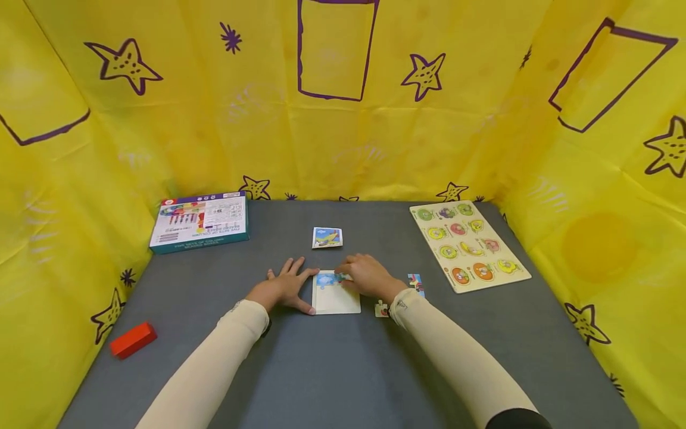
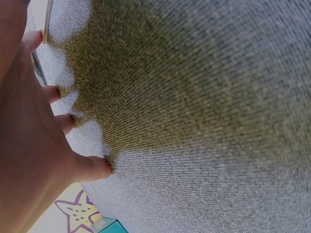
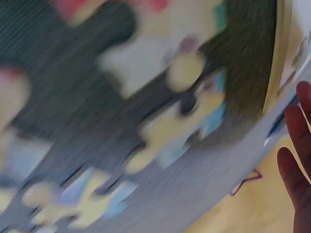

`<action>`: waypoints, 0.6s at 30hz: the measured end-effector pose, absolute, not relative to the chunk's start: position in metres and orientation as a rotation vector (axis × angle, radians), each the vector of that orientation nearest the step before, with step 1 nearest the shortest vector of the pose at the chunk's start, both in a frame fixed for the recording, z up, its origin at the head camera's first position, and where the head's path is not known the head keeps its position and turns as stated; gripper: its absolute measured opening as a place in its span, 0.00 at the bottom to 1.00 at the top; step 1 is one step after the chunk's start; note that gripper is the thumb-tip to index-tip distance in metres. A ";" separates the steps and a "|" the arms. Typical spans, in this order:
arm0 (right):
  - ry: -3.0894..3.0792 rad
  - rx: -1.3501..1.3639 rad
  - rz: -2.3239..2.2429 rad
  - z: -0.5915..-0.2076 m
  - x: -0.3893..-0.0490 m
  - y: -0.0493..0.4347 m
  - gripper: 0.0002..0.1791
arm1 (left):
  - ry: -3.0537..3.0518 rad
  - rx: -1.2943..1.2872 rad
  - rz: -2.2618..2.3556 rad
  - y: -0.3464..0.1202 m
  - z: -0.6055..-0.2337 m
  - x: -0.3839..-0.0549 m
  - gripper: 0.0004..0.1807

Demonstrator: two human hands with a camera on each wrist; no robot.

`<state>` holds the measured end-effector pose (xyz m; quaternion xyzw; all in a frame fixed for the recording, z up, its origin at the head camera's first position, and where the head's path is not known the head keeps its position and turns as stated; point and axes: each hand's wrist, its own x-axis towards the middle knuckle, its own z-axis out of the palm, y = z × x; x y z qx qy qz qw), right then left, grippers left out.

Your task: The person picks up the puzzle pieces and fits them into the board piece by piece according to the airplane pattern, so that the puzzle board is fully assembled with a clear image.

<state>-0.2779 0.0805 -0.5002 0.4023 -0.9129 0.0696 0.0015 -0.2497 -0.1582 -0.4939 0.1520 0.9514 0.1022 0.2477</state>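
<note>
A shallow white puzzle tray (image 1: 336, 302) lies on the grey table in the head view, with blue sky-coloured pieces (image 1: 326, 279) along its far edge. My left hand (image 1: 284, 289) rests with fingers spread, its thumb and index fingertip at the tray's left edge. Over the far right part of the tray is my right hand (image 1: 370, 276), pinching a small bluish puzzle piece (image 1: 341, 277) that the fingers partly hide. Loose jigsaw pieces (image 1: 381, 308) lie near the right wrist; the right wrist view shows several of them, blurred, including a yellow-and-blue piece (image 3: 182, 128).
Beyond the tray lies a picture card (image 1: 327, 238) with a yellow shape on blue. A boxed set (image 1: 200, 221) stands back left, a fruit puzzle board (image 1: 468, 244) back right, and a red block (image 1: 133, 340) front left. Yellow cloth (image 1: 343, 143) walls surround the table.
</note>
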 end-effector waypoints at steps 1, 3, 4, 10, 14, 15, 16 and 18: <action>-2.870 1.252 0.212 -0.500 -0.278 0.086 0.16 | 2.592 0.414 0.282 -0.158 -0.495 -0.250 0.57; -2.882 1.219 0.202 -0.500 -0.277 0.100 0.16 | 2.590 0.414 0.297 -0.158 -0.496 -0.250 0.58; -2.893 1.198 0.205 -0.499 -0.277 0.107 0.16 | 2.592 0.419 0.302 -0.158 -0.497 -0.249 0.58; -2.949 1.073 0.168 -0.500 -0.280 0.152 0.16 | 2.598 0.444 0.326 -0.165 -0.497 -0.250 0.58; -2.998 0.996 0.168 -0.500 -0.277 0.181 0.16 | 2.601 0.472 0.332 -0.168 -0.499 -0.250 0.58; -3.012 0.977 0.172 -0.500 -0.276 0.189 0.17 | 2.600 0.481 0.332 -0.167 -0.499 -0.250 0.58; -3.021 0.957 0.176 -0.499 -0.274 0.196 0.17 | 2.600 0.490 0.333 -0.166 -0.500 -0.251 0.59; -3.032 0.919 0.175 -0.498 -0.270 0.210 0.17 | 2.600 0.514 0.330 -0.163 -0.500 -0.253 0.59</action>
